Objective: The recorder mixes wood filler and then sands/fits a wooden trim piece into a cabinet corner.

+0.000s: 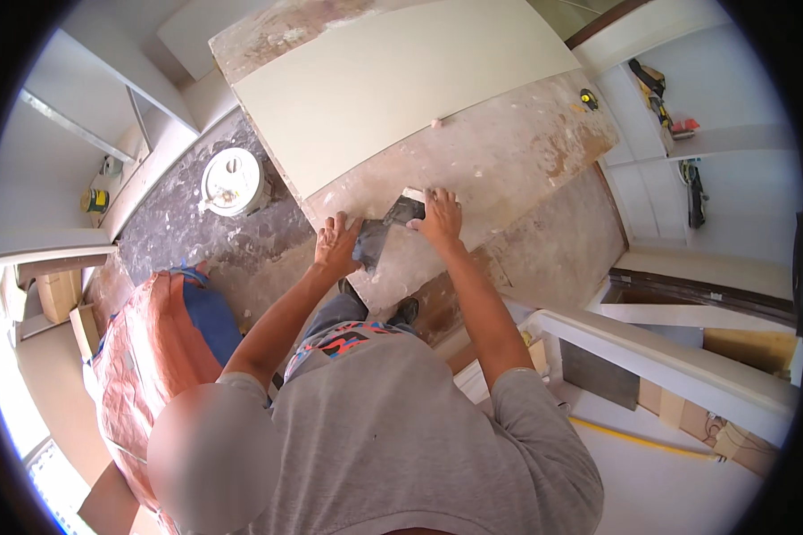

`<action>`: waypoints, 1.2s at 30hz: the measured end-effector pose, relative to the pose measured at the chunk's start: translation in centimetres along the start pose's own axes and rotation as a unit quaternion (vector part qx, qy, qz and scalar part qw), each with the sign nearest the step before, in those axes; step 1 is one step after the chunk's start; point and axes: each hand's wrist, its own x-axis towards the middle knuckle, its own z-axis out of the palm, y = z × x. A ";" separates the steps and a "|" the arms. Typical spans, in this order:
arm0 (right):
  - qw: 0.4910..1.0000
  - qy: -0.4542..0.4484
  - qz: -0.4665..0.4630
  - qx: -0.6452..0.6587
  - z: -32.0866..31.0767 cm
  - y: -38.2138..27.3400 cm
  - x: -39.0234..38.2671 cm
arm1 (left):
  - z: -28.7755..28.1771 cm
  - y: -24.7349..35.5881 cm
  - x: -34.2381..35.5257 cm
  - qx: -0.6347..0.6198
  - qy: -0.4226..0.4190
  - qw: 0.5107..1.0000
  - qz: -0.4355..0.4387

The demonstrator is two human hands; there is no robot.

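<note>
Over the near edge of the stained board (500, 134), both my hands are at a dark flat piece. My left hand (335, 246) holds the edge of a dark grey-blue sheet (371, 242), which looks like sandpaper; its fingers are bent over the side. My right hand (441, 217) is closed on a small dark block (407, 210) with a pale strip along its far edge. The block meets or overlaps the sheet's right corner. Whether they are one piece, I cannot tell. My right fingertips hide part of the block.
A large cream panel (401, 80) covers the board's far part, with a small pinkish lump (436, 123) at its edge. A tape measure (589, 99) lies at right. A white bucket (233, 182) stands left on the floor, near an orange-and-blue tarp (165, 334). Shelves (723, 143) hold tools.
</note>
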 end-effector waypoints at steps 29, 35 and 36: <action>0.993 0.033 -0.109 0.036 0.9 -5.1 -13.6 | 8.7 4.4 -0.5 -0.698 0.080 0.595 -0.390; 0.992 0.043 -0.112 -0.045 3.9 -6.6 -12.1 | 11.2 3.9 -1.1 -0.694 0.069 0.632 -0.338; 0.990 0.051 -0.107 -0.072 4.2 -6.7 -11.7 | 11.1 4.1 -1.2 -0.692 0.065 0.636 -0.337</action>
